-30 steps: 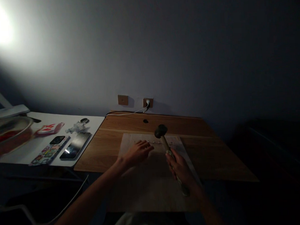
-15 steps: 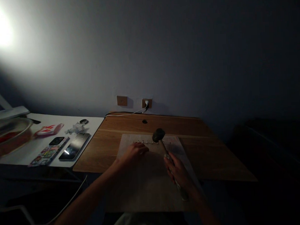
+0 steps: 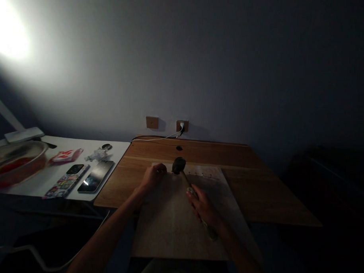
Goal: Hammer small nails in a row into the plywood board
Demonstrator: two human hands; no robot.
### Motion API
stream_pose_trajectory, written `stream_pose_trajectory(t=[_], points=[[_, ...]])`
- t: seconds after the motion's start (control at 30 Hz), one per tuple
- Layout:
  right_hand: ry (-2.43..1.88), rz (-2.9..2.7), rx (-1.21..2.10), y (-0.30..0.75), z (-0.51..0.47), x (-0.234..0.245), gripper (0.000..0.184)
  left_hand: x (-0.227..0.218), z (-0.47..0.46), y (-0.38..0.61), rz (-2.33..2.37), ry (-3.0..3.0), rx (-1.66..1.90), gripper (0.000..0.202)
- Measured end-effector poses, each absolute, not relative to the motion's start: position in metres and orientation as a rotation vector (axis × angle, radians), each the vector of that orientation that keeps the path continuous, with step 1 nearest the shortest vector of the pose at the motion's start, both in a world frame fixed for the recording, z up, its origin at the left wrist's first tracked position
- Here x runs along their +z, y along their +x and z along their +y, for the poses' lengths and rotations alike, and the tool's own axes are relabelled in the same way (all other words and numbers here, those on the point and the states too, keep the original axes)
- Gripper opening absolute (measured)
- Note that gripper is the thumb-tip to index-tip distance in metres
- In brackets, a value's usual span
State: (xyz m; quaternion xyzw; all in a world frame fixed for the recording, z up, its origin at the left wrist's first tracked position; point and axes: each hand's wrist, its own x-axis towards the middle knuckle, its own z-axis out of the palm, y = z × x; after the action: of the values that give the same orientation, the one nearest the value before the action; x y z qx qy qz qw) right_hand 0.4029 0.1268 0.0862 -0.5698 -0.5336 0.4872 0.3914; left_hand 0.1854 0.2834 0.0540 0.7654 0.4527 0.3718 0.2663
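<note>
My right hand (image 3: 204, 205) is wrapped round the handle of a mallet (image 3: 179, 165) with a bulky dark head. The head hangs over the far part of a pale wooden board (image 3: 173, 224). Along the board's far edge stands a row of small shiny nails (image 3: 202, 174); some are hidden behind the mallet head. My left hand (image 3: 153, 176) rests at the board's far left corner, left of the mallet head. Its fingers are curled together, and what they hold, if anything, is too dark and small to make out.
Beneath the board is a brown wooden desk (image 3: 270, 193) against the wall. On the white table (image 3: 119, 148) at left lie a phone (image 3: 96, 177), a patterned phone case (image 3: 65, 182), a red-and-white packet (image 3: 66, 155) and a clear basin (image 3: 18, 162). A plugged-in cable (image 3: 158, 138) runs along the wall.
The mallet head has shifted left along the row of nails, with my right hand. My left hand has moved left to the board's corner, and its fingers are more curled.
</note>
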Motion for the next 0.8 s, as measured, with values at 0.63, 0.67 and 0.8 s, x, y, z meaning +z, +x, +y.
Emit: stream_pose_trajectory(t=[0.63,0.67,0.8], points=[[-1.435,-1.381,1.263,0.394,0.135,0.086,0.033,0.052,0.283,0.188,1.293,2.077,0.980,0.016],[-1.441,-1.375,1.264,0.394,0.135,0.086,0.033,0.052,0.283,0.187,1.285,2.066,0.990,0.015],[-1.455,-1.369,1.259,0.394,0.134,0.088,0.033,0.050,0.285,0.185,1.232,2.052,0.992,0.011]])
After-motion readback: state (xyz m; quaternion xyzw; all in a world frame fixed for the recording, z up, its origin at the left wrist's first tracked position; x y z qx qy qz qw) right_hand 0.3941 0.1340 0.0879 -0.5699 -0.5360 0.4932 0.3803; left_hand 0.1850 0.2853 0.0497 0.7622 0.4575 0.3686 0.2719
